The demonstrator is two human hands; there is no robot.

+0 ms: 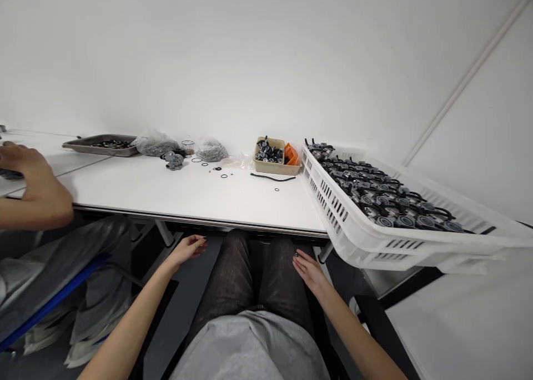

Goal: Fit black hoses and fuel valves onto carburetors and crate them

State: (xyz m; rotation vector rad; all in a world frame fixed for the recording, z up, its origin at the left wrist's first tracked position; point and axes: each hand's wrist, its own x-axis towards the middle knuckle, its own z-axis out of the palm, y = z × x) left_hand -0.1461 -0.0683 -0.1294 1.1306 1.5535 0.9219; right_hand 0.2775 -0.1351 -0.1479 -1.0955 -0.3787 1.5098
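My left hand [189, 250] hangs below the table's front edge, left of my thighs, with loosely bent fingers apart and nothing visible in it. On the other side, my right hand [308, 270] is beside my right thigh, palm turned inward, fingers stretched out and holding nothing I can see. Neither touches the white table [250, 205]. Nearest on the tabletop are a black rubber tube [272, 177] and a small black ring [277, 189]. Behind them stands a beige bin [275, 168] of small black-and-grey parts, with an orange container [291, 154] in it.
A large white plastic crate [339, 224] full of grey parts with black hoses [385, 196] overhangs the table at right. Bagged grey parts [156, 144], another bag [211, 149], a grey fitting [174, 160] and a brown tray [83, 146] stand left. A co-worker's arm [35, 194] is far left.
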